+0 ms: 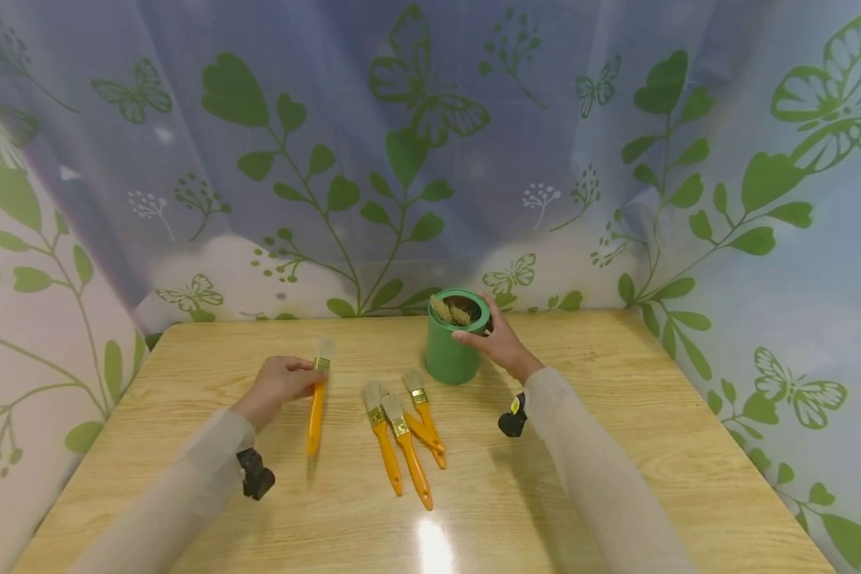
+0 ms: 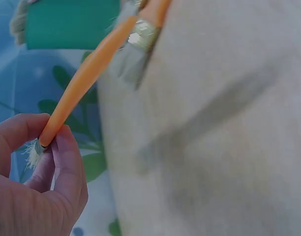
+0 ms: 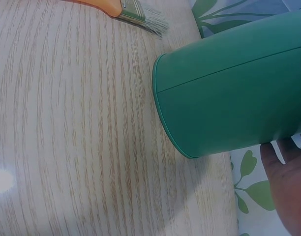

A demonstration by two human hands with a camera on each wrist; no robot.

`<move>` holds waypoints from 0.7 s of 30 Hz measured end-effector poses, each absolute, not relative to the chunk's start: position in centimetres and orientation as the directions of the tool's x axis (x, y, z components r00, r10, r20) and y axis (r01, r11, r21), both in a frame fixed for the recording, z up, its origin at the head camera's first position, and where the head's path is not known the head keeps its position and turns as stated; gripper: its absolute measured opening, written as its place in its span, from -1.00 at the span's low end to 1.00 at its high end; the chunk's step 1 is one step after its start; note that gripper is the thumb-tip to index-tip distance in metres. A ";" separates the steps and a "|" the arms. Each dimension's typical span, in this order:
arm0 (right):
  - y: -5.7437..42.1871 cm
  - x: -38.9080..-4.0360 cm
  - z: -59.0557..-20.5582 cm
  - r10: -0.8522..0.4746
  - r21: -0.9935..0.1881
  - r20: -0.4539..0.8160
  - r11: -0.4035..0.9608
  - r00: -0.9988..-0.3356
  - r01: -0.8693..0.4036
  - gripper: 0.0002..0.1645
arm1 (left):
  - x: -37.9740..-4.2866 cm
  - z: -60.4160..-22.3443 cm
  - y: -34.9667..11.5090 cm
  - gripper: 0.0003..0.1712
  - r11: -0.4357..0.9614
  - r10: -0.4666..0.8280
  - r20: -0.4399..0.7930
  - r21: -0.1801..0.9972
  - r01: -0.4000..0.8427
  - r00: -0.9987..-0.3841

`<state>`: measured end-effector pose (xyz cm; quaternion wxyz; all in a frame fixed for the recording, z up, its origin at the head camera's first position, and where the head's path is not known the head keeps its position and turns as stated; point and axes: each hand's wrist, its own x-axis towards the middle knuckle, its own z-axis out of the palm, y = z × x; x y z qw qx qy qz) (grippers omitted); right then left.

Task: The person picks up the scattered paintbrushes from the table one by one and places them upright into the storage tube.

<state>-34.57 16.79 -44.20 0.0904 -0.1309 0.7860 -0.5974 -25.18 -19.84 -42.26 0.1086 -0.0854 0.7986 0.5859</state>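
My left hand pinches a paintbrush near its metal band, bristles pointing away and the orange handle toward me. In the left wrist view, thumb and fingers meet at the neck of the brush, and its shadow falls on the table, so it is off the surface. My right hand holds the green can at its upper right side, thumb near the rim. The can stands upright on the table; tan bristle-like tips show inside its mouth. In the right wrist view the can's wall hides part of the hand.
Several orange-handled paintbrushes lie together between the hands, some handles crossing. The wooden table ends at the back against a curtain printed with leaves and butterflies. A glare spot lies near the front.
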 end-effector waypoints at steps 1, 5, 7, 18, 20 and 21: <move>16.8 -34.5 -44.2 -0.314 -0.963 0.015 0.252 -0.949 -0.098 0.17 | -25.4 -41.9 -20.0 -0.52 0.293 -0.008 -0.273 0.919 -0.263 -0.962; 16.8 -34.4 -44.1 -0.319 -0.963 0.020 0.248 -0.947 -0.104 0.17 | -26.2 -40.1 -20.0 -0.55 0.267 -0.012 -0.255 0.931 -0.249 -0.967; 16.8 -34.5 -44.0 -0.321 -0.964 0.022 0.246 -0.947 -0.105 0.17 | -26.5 -39.3 -19.8 -0.56 0.246 -0.016 -0.244 0.939 -0.240 -0.970; 16.8 -34.5 -44.0 -0.312 -0.964 0.007 0.251 -0.950 -0.089 0.18 | -28.0 -35.2 -18.1 -0.47 0.103 0.010 -0.210 0.973 -0.208 -0.978; 16.7 -34.5 -43.9 -0.311 -0.964 0.007 0.250 -0.950 -0.089 0.18 | -28.3 -34.4 -17.7 -0.52 0.084 0.003 -0.202 0.976 -0.201 -0.979; 16.7 -34.5 -43.9 -0.313 -0.964 0.007 0.249 -0.950 -0.089 0.18 | -28.5 -34.0 -17.5 -0.53 0.078 -0.002 -0.196 0.978 -0.196 -0.981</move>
